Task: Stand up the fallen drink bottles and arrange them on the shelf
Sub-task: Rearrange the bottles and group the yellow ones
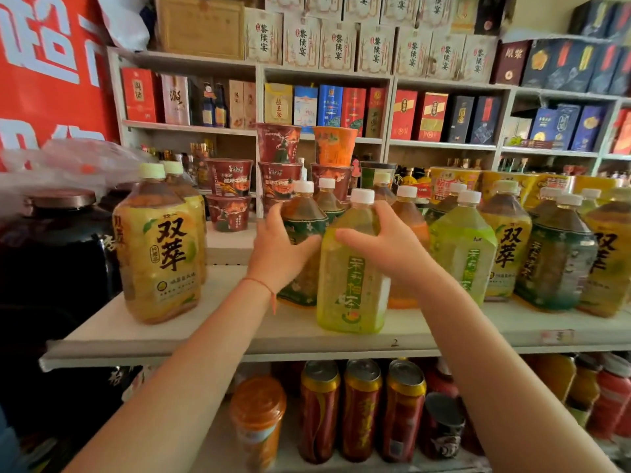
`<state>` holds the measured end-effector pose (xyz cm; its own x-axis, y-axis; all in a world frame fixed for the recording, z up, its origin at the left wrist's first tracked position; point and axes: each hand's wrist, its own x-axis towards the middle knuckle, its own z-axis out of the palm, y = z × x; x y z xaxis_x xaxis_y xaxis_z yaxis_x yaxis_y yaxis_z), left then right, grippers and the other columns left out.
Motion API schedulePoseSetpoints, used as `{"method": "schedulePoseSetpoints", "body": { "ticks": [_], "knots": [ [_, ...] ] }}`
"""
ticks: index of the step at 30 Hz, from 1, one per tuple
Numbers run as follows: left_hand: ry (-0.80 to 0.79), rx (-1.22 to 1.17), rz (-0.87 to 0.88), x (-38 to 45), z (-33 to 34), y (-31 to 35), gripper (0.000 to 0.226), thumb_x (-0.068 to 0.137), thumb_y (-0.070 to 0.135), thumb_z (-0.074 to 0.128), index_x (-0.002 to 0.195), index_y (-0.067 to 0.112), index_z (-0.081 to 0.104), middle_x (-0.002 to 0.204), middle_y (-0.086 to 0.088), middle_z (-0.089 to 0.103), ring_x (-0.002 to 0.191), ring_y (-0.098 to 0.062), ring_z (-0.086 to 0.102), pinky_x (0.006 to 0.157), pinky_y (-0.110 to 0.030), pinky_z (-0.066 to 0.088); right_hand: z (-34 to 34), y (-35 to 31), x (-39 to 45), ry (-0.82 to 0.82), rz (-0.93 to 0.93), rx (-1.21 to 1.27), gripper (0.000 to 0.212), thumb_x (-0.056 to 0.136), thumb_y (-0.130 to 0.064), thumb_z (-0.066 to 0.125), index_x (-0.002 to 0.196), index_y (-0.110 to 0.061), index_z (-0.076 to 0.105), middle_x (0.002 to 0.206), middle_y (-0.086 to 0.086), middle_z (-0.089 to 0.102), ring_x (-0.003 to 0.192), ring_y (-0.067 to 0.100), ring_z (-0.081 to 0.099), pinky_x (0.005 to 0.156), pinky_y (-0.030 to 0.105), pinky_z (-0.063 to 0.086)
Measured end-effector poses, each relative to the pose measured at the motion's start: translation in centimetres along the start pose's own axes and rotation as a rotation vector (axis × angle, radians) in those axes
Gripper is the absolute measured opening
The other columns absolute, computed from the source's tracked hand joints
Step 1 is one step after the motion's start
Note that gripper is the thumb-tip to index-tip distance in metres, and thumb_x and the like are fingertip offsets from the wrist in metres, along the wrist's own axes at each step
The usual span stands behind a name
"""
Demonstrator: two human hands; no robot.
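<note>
The shelf [239,336] holds many drink bottles, and every one that I can see stands upright, so I judge the task almost finished; what remains seems only to line up the middle ones.

The light green bottle [351,268] stands at the front edge, between the two hands. The right hand [379,240] grasps it: the fingers [384,213] curl over its shoulder just under the white cap [362,196], and the thumb lies across its front. The left hand [276,254] holds the dark green bottle [304,227], which stands just behind and to the left; its thumb presses the label and its fingertips reach around the far side.
</note>
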<state>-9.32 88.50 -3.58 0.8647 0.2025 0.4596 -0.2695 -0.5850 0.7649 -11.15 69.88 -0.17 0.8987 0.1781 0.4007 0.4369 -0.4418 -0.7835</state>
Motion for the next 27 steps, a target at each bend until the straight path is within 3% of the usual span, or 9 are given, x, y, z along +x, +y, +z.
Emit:
{"method": "schedulePoseSetpoints", "body": {
  "ticks": [4,6,8,11,14,20,23,25,27],
  "knots": [
    [-0.024,0.238,-0.025,0.4,0.3,0.0,0.123,0.067,0.073,0.075,0.158,0.021,0.011,0.154,-0.015,0.032,0.137,-0.032,0.043,0.106,-0.051,0.046,-1.4,0.2,-1.0,-0.125,0.035,-0.096,0.067,0.083,-0.020,0.077,0.137,-0.023,0.037,0.105,-0.008,0.063,0.089,0.006,0.066,0.066,0.019,0.057],
    [0.001,0.422,0.007,0.2,0.5,0.5,0.128,0.063,0.080,0.073,0.156,0.021,0.008,0.152,-0.018,0.034,0.132,-0.035,0.048,0.098,-0.050,0.049,-1.3,0.0,-1.5,-0.052,0.044,-0.228,0.074,0.080,-0.029,0.078,0.140,-0.023,0.035,0.109,-0.005,0.060,0.090,0.008,0.064,0.070,0.024,0.059],
    [-0.012,0.461,0.001,0.6,0.4,0.5,0.125,0.064,0.076,0.076,0.154,0.018,0.010,0.148,-0.019,0.038,0.128,-0.035,0.051,0.095,-0.048,0.050,-0.9,-0.3,-2.1,0.043,0.062,-0.401,0.072,0.077,-0.043,0.077,0.134,-0.024,0.037,0.115,-0.002,0.056,0.093,0.016,0.064,0.077,0.038,0.061],
    [-0.119,0.264,-0.004,1.4,-1.2,-0.5,0.109,0.072,0.050,0.084,0.154,0.022,0.017,0.145,-0.007,0.047,0.126,-0.029,0.054,0.099,-0.045,0.049,0.1,-0.2,-2.9,0.161,0.077,-0.615,0.076,0.082,-0.060,0.070,0.136,-0.021,0.034,0.131,0.006,0.049,0.101,0.029,0.062,0.079,0.047,0.059],
    [-0.149,0.098,-0.021,1.1,-2.7,-1.9,0.096,0.082,0.029,0.079,0.156,0.027,0.019,0.129,0.008,0.056,0.116,-0.018,0.057,0.100,-0.042,0.050,1.9,-0.2,-2.9,0.207,0.077,-0.643,0.091,0.083,-0.063,0.068,0.146,-0.014,0.024,0.137,0.014,0.045,0.106,0.036,0.063,0.080,0.046,0.060],
    [-0.070,0.034,-0.071,0.2,-1.9,-2.4,0.091,0.095,0.018,0.062,0.161,0.027,-0.001,0.145,-0.006,0.052,0.119,-0.025,0.057,0.096,-0.041,0.049,5.9,0.0,-0.4,0.188,0.106,-0.609,0.120,0.077,-0.064,0.067,0.158,-0.010,-0.004,0.147,0.024,0.029,0.117,0.037,0.060,0.089,0.040,0.055],
    [-0.041,0.005,-0.052,-0.7,-1.1,-1.9,0.093,0.097,0.028,0.062,0.161,0.028,-0.005,0.160,-0.011,0.029,0.140,-0.032,0.039,0.108,-0.042,0.038,6.5,0.7,0.5,0.126,0.045,-0.651,0.105,0.089,-0.064,0.054,0.158,-0.009,-0.002,0.149,0.023,0.028,0.120,0.036,0.058,0.086,0.038,0.054],
    [-0.015,0.045,-0.003,-1.1,-0.5,-1.7,0.098,0.093,0.037,0.068,0.161,0.029,-0.002,0.163,-0.014,0.018,0.146,-0.032,0.029,0.114,-0.044,0.033,4.6,0.9,0.5,0.119,-0.032,-0.680,0.080,0.096,-0.064,0.038,0.155,-0.013,0.020,0.145,0.016,0.039,0.117,0.032,0.059,0.079,0.038,0.055],
    [0.077,0.164,0.064,-1.5,0.1,-1.4,0.099,0.089,0.043,0.070,0.160,0.027,0.004,0.164,-0.016,0.013,0.150,-0.035,0.020,0.119,-0.050,0.029,1.8,1.2,0.6,0.347,-0.148,-0.653,0.057,0.102,-0.056,0.033,0.139,-0.014,0.045,0.133,0.012,0.048,0.116,0.028,0.055,0.077,0.037,0.054]
  ]
}}
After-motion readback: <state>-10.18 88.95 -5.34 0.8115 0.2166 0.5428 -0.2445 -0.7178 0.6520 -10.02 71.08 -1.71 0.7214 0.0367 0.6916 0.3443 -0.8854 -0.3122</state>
